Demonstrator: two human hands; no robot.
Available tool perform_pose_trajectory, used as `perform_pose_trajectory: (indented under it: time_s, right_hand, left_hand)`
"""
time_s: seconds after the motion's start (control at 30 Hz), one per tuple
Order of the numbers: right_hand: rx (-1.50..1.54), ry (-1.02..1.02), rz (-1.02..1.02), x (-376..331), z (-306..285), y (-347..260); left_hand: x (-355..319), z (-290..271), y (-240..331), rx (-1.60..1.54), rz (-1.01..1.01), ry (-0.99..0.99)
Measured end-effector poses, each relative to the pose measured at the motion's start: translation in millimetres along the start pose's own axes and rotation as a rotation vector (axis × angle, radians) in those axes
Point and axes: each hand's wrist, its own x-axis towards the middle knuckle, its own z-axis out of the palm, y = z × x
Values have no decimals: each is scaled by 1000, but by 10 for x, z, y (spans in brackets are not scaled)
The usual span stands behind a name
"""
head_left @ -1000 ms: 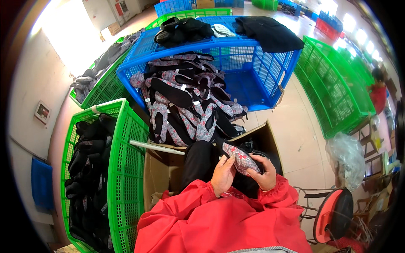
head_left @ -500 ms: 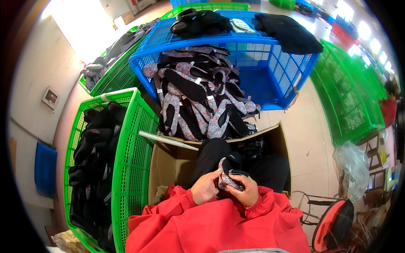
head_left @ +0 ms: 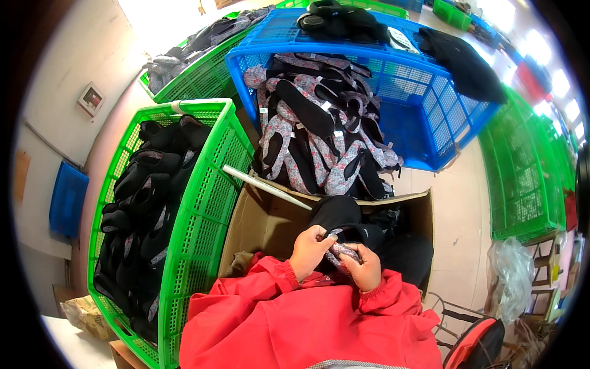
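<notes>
In my lap, over the dark trousers, both hands hold a soft slipper (head_left: 343, 248) with a grey-and-red patterned fabric and a black side. My left hand (head_left: 309, 251) pinches its edge between thumb and fingers. Wrapped round the patterned part, my right hand (head_left: 364, 269) presses its thumb on top. Beyond my knees, a heap of patterned slippers with black soles (head_left: 335, 178) spills from a blue crate (head_left: 409, 132) tipped on its side. Black slippers (head_left: 144, 215) fill a green crate (head_left: 206, 197) on my left.
An open carton (head_left: 249, 212) surrounds my legs, and a white bar (head_left: 270, 187) slants over its far left side. Black garments (head_left: 464, 64) lie on the blue crate. Green crates (head_left: 522, 178), a clear plastic bag (head_left: 511, 277) and a red-and-black seat (head_left: 473, 347) stand to the right.
The view has swung, so the crates appear farther right. My hands have turned the slipper, and its patterned part now lies more level between them. My left hand's grip has moved to its upper edge.
</notes>
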Motion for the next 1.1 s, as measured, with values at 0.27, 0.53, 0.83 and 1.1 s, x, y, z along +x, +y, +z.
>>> perform_pose_trajectory:
  time_s: [0.27, 0.53, 0.83, 1.1]
  right_hand:
    - [-147, -24, -46, 202, 12, 21]
    - [56, -20, 158, 662, 53, 293]
    - [511, -35, 432, 1033, -66, 581]
    - [493, 58, 392, 969, -47, 594]
  left_hand:
    - [-133, -15, 352, 561, 553, 37]
    - [-11, 8, 344, 698, 634, 127]
    - [-161, 63, -117, -40, 33, -90]
    - [-173, 166, -205, -194, 37, -5]
